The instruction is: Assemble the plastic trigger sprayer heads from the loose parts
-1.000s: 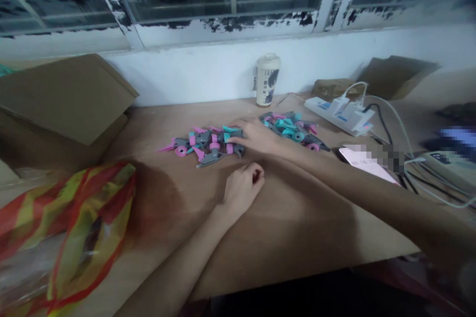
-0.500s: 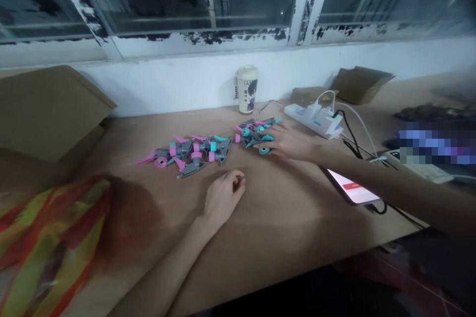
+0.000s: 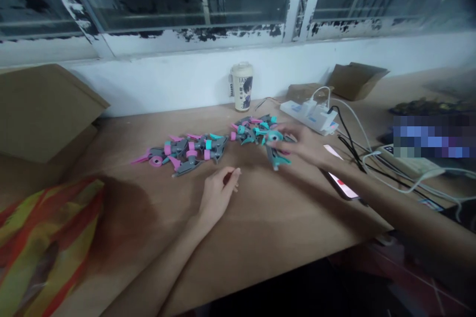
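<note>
Grasping a teal-and-gray trigger sprayer head (image 3: 272,155), the right hand (image 3: 298,141) should avoid snagging neighbouring sprayer heads (image 3: 247,135); the left hand (image 3: 217,190) curls, grip unclear.

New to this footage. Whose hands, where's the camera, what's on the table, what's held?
No machine here: these are one person's bare hands, seen from a head-worn camera looking forward and down. The right hand grips a grey-and-teal plastic trigger-sprayer head. The left hand is half curled, nothing visible in it. On the brown tabletop lie a left pile and a right pile of similar grey, pink and teal parts. Behind stands a cream printed cup.
</note>
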The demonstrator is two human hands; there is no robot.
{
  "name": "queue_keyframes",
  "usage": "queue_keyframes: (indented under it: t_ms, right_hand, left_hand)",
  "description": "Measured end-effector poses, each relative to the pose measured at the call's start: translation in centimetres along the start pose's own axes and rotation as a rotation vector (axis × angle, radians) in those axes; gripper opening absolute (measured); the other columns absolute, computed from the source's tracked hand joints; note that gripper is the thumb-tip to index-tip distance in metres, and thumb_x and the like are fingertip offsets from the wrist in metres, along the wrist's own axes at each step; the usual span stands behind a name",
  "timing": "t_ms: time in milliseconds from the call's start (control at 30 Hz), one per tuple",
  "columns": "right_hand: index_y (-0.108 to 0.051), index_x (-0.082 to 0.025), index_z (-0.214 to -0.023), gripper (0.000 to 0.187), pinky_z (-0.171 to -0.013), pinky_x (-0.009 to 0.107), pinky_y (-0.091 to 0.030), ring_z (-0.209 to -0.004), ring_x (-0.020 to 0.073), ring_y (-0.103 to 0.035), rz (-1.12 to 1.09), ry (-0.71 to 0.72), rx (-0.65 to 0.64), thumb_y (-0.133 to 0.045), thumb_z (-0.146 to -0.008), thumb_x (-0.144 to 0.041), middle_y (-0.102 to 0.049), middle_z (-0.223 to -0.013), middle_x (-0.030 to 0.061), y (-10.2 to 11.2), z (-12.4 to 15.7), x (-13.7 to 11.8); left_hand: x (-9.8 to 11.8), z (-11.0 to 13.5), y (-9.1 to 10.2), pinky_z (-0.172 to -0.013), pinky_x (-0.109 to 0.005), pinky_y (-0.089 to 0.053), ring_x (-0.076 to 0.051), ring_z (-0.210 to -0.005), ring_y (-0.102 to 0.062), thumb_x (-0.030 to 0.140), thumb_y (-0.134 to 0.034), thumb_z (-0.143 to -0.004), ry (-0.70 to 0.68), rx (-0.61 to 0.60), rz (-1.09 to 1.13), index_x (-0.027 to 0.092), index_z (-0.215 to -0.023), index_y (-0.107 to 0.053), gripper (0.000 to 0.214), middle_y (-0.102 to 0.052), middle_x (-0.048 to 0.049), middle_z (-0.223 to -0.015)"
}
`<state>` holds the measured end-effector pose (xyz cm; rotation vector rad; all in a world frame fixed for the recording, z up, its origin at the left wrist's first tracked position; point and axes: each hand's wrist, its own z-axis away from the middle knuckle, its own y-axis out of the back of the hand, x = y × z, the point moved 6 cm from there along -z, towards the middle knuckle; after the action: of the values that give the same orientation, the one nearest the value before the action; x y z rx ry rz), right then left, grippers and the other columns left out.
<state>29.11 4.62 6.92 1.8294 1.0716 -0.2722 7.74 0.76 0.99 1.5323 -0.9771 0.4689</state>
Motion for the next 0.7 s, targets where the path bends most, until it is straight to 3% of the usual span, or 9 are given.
queue_keyframes:
  t_ms: [133, 300, 533, 700]
  right_hand:
    - [-0.066, -0.024, -0.086, 0.026, -0.095, 0.050, -0.030, -0.093, 0.0226, -0.060, 0.282, 0.213, -0.156, -0.065, -0.072, -0.045, -0.069, -0.083, -0.0005, -3.4, 2.6, -2.0]
    - [-0.065, -0.025, -0.094, 0.033, -0.099, 0.045, -0.022, -0.093, 0.0180, -0.059, 0.185, 0.292, -0.227, -0.065, -0.072, -0.051, -0.070, -0.087, -0.0020, -6.9, 4.4, -2.5]
    - [-0.068, -0.027, -0.092, 0.036, -0.102, 0.048, -0.016, -0.089, 0.0176, -0.060, 0.132, 0.229, -0.115, -0.067, -0.068, -0.054, -0.069, -0.080, -0.0017, -7.0, 5.1, -2.8]
    - [-0.068, -0.025, -0.085, 0.039, -0.105, 0.045, -0.017, -0.081, 0.0152, -0.061, 0.033, 0.247, -0.101, -0.068, -0.065, -0.058, -0.068, -0.077, -0.0024, -7.4, 5.7, -3.4]
  left_hand:
    - [-0.4, -0.1, -0.3, -0.053, -0.022, -0.047, -0.013, -0.059, -0.062, 0.043, -0.048, -0.085, 0.080, -0.053, 0.123, 0.018, -0.084, -0.061, 0.028, -0.060, 0.0001, -0.064]
    - [-1.0, -0.4, -0.9, -0.056, -0.021, -0.049, -0.015, -0.075, -0.063, 0.039, -0.054, -0.082, 0.108, -0.164, 0.273, 0.018, -0.095, -0.059, 0.025, -0.063, -0.0033, -0.085]
    - [-0.5, -0.9, -1.3, -0.066, -0.024, -0.046, -0.012, -0.076, -0.058, 0.025, -0.066, -0.071, 0.087, -0.219, 0.278, 0.017, -0.098, -0.059, 0.029, -0.059, -0.0030, -0.089]
    - [1.1, -0.6, -2.0, -0.073, -0.027, -0.047, -0.014, -0.080, -0.058, 0.020, -0.064, -0.071, 0.101, -0.390, 0.375, 0.017, -0.094, -0.060, 0.024, -0.062, -0.0034, -0.091]
